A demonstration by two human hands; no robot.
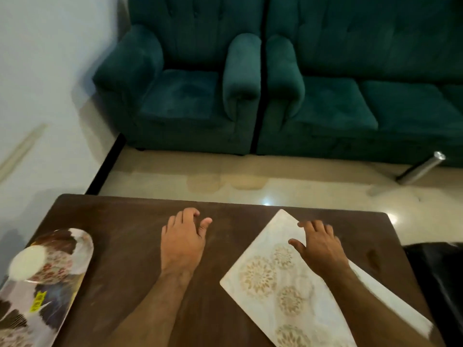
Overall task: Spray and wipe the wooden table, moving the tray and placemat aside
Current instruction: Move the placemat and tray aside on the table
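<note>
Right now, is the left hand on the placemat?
No. The left hand rests on bare wooden table; only the right hand lies on the placemat, fingers spread flat.

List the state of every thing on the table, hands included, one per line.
Placemat: flat on the table, lying askew, under the right hand.
Tray: at the table's left edge, a floral cup on it.
Table: dusty, streaked, not yet wiped.
Left hand: on bare wood, fingers loosely curled, holding nothing.
Right hand: fingers spread, pressing the placemat.
</note>
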